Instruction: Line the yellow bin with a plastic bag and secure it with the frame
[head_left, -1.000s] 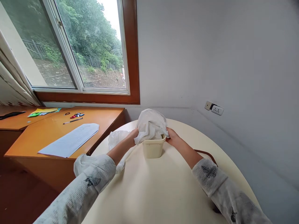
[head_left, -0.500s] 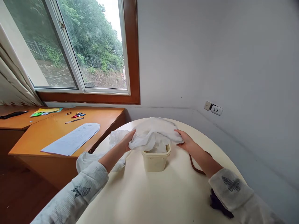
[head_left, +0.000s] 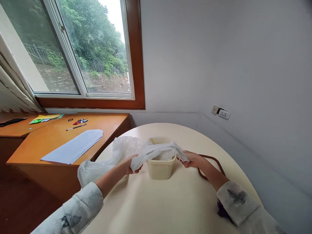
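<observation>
A thin white plastic bag [head_left: 159, 150] is stretched between my hands over a cream plastic tub [head_left: 160, 170]. My left hand [head_left: 131, 165] grips one side of the bag, left of the tub. On the other side, my right hand [head_left: 190, 159] pinches the opposite edge. Part of the bag lies down inside the tub, and the far rim shows behind the raised plastic. More crumpled white plastic [head_left: 97, 170] spreads over the table to the left, partly behind my left forearm; whether it is the same bag I cannot tell.
The tub stands on a round cream table [head_left: 165, 208]. A brown loop [head_left: 215, 159] lies by my right forearm, and dark purple cloth [head_left: 222, 209] shows under that sleeve. On the wooden desk [head_left: 114, 122] at left are papers [head_left: 73, 146], a pen [head_left: 76, 127] and keys [head_left: 80, 121].
Both hands have come lower and nearer to me. The bag, earlier spread wide behind the tub, is now drawn into a narrower band across its opening.
</observation>
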Action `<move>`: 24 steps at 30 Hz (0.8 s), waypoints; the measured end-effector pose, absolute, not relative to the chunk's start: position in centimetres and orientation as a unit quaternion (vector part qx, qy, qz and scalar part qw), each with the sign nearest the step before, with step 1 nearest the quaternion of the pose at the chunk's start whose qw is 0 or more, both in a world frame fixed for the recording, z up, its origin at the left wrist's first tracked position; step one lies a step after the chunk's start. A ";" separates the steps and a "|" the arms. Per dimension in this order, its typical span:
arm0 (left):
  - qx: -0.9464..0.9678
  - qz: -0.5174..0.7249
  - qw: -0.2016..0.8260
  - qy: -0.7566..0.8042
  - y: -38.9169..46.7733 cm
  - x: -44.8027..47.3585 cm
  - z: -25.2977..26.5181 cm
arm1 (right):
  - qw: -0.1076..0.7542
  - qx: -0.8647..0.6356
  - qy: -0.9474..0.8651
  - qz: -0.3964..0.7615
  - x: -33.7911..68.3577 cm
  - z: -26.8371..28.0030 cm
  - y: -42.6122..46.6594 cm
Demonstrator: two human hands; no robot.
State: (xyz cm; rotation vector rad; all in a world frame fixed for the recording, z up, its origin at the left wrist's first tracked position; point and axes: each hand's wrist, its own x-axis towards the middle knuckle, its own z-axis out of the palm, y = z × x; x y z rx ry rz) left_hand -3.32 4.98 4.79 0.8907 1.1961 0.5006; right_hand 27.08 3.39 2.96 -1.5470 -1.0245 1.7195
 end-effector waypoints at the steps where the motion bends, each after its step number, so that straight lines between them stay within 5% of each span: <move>1: 0.415 0.226 0.692 0.546 4.7 -3.7 5.2 | 0.300 -0.592 -0.399 0.632 27.3 3.2 3.3; 5: 0.498 0.268 0.574 0.593 4.1 -5.4 7.7 | 0.364 -0.632 -0.446 0.519 28.0 5.0 3.0; 8: 0.637 0.333 0.394 0.573 3.0 -6.0 10.1 | 0.459 -0.618 -0.521 0.369 27.8 6.9 2.3; 11: 0.787 0.304 0.238 0.481 1.1 -5.5 11.9 | 0.433 -0.537 -0.620 0.373 26.9 8.9 0.9; 16: 0.843 0.241 0.180 0.446 -1.2 -3.4 12.0 | 0.318 -0.466 -0.670 0.482 25.4 11.1 -1.5; 24: 0.859 0.269 0.186 0.395 -3.2 -3.7 11.9 | 0.385 -0.486 -0.685 0.383 25.3 12.4 -4.6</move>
